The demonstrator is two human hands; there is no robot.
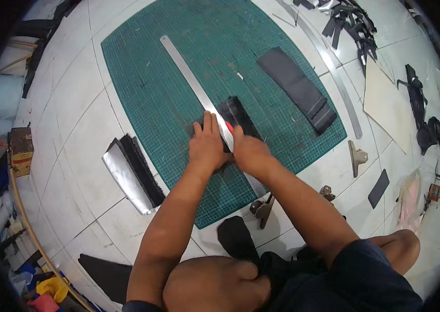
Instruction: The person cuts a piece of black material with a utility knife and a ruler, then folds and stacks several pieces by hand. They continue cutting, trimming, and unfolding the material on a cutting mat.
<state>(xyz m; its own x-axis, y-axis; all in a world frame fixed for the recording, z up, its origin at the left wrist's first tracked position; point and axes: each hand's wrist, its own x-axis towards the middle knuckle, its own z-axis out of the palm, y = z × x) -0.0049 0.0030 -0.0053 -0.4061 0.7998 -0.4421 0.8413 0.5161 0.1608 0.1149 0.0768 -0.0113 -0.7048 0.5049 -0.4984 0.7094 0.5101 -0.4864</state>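
Observation:
A long metal ruler (188,74) lies slantwise over a green cutting mat (142,73), crossing dark fabric (240,115). My left hand (206,145) presses on the ruler and the fabric, its fingers stretched out. Along the ruler's right edge, my right hand (249,152) is closed around a red-handled tool (229,126); its tip is hidden. Farther right on the mat lies a folded dark fabric strip (295,86).
Left of the mat are silver and black material pieces (129,179). A second metal ruler (342,86), metal clips (357,158), a cream sheet (384,104) and black scraps (347,23) lie on the right. My legs are at the bottom.

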